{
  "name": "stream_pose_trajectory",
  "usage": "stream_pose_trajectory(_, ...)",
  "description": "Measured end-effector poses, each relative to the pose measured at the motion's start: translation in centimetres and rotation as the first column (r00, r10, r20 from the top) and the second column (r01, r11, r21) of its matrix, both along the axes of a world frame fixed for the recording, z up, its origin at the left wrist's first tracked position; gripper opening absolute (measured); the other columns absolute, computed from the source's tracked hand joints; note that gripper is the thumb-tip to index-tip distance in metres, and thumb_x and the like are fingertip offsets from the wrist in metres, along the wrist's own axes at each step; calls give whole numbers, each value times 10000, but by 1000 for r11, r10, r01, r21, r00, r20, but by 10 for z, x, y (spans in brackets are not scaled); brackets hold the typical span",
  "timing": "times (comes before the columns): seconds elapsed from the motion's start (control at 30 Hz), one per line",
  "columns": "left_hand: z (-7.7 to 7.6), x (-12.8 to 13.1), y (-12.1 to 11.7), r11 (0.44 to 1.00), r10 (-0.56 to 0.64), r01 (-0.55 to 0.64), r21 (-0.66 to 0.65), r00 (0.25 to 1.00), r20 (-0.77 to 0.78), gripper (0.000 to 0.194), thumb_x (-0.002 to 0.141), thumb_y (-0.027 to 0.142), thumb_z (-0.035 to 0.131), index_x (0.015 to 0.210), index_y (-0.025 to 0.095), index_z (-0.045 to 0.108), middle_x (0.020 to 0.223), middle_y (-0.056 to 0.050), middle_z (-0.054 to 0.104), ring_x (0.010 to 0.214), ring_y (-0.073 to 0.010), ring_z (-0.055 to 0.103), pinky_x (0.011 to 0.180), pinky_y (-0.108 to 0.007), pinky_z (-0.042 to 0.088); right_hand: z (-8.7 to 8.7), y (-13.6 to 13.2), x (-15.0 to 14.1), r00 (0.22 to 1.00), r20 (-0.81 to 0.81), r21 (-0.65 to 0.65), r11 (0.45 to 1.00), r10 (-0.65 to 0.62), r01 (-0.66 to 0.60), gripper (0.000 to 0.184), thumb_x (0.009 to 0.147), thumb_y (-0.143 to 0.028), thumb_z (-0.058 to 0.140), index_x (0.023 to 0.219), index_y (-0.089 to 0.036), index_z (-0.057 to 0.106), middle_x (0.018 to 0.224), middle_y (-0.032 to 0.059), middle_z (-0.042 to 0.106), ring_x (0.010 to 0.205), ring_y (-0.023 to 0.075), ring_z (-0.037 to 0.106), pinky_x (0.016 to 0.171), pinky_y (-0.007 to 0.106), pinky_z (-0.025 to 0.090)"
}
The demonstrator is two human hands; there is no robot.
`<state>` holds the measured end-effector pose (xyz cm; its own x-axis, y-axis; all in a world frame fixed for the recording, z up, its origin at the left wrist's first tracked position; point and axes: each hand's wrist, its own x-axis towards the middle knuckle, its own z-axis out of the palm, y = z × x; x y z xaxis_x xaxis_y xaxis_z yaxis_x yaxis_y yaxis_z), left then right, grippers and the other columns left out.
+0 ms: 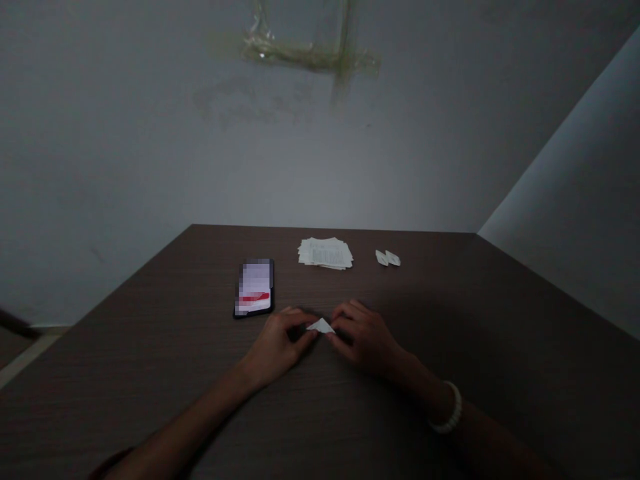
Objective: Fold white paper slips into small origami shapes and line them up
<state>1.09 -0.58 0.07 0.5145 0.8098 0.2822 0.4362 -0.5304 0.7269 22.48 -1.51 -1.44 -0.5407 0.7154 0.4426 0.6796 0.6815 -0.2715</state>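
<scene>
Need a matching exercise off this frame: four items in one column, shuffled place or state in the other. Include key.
Things
1. phone
2. paper pile
3. two small pale pieces
4. white folded paper

Places or states
A. pinched between the fingers of the left hand and right hand
B. beyond the left hand, screen up, with a red patch showing
C. at the far right of the items on the table
D. stacked with uneven edges, print showing on top

Pairs: 1-B, 2-D, 3-C, 4-A
</scene>
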Motion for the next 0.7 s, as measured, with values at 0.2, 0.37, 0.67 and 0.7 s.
stream_pose_trajectory(0.2,2,1,-1,1000,-1,0,8,1000,19,215,830,154,574,996,216,696,971,-41,703,913,-198,613,834,-358,471,-2,0,-2,999,-48,-44,999,23,-25,90,857,-256,605,809,-181,619,938,53,607,857,174,524,757,305,432)
stream_pose_trajectory(0.37,2,0,0,1000,-3,3,-10,1000,17,223,831,169,581,1016,221,694,968,-43,699,900,-198,610,809,-351,475,-2,-1,-3,992,-121,-78,996,34,-43,59,840,-224,618,796,-184,622,937,50,611,858,175,541,776,317,438)
stream_pose_trajectory(0.67,3,1,-2,1000,0,0,15,1000,-1,227,805,138,579,982,207,703,950,-46,702,897,-203,608,816,-360,469,-3,0,-3,990,-138,-109,993,32,-48,59,834,-244,634,809,-192,638,933,40,626,853,173,549,794,326,427)
stream_pose_trajectory(0.7,3,1,-2,1000,-3,3,18,1000,-2,225,806,136,577,977,208,704,946,-43,703,895,-202,608,816,-359,469,-3,0,-3,990,-140,-110,993,32,-47,63,835,-248,635,808,-191,640,934,40,626,852,171,551,805,330,424)
